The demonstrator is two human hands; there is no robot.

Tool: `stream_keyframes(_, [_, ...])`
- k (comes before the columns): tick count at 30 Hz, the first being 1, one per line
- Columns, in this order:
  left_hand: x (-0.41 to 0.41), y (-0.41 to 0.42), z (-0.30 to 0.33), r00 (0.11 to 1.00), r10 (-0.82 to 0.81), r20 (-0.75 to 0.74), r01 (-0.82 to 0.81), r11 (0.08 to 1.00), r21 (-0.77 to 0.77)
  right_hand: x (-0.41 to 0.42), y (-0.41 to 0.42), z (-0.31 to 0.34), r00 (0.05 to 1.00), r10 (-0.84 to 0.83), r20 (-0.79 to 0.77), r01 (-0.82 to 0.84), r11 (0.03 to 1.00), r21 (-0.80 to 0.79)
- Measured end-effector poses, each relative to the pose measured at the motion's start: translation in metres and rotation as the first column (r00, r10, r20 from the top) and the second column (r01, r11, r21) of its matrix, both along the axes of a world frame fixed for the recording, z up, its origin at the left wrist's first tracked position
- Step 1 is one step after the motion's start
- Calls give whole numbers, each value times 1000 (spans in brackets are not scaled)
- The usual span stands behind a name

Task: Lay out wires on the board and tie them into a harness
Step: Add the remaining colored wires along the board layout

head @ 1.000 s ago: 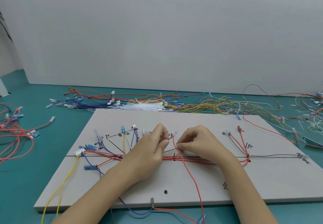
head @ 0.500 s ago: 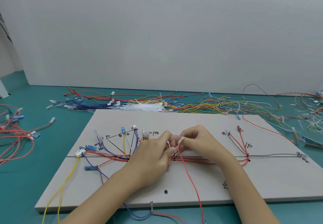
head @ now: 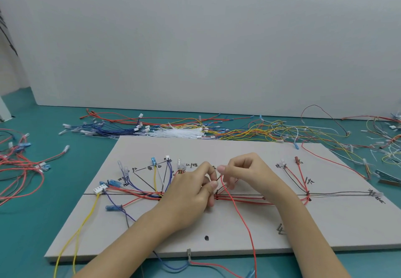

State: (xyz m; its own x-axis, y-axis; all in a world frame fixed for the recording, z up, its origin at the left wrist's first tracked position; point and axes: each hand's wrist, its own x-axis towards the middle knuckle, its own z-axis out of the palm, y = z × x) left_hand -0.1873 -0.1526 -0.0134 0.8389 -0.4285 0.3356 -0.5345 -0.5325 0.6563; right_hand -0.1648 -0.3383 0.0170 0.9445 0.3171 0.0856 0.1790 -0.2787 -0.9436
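Observation:
A grey board (head: 227, 147) lies flat on the teal table, marked with black lines and labels. Red, blue, yellow and black wires run along its horizontal line as a harness bundle (head: 243, 199), fanning out to connectors at the left (head: 99, 189) and right (head: 297, 159). My left hand (head: 191, 193) and right hand (head: 245, 173) meet at the board's middle, fingers curled, pinching a red wire (head: 240, 214) and a thin dark wire just above the bundle. The red wire trails down off the board's front edge. What lies under the fingertips is hidden.
Loose wires in blue, red and yellow and a heap of white cable ties (head: 180, 132) lie behind the board. A red wire tangle (head: 19, 165) sits at the left. More wires and a metal tool (head: 388, 177) lie at the right. A grey wall stands behind.
Both hands have shifted slightly right and closed together. The red wire's upper end, earlier held up between the hands, is now tucked down among the fingers near the bundle.

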Motion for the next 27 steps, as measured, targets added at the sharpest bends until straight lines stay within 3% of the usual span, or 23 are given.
stream_keyframes(12, [0,0,-1,1000,2,-28,-3,1000,-16,3,-5,-3,987,154,-44,-145,976,163])
stream_keyframes(27, [-2,0,5,989,-32,-142,14,992,-126,-2,-19,6,965,232,-120,-228,973,46])
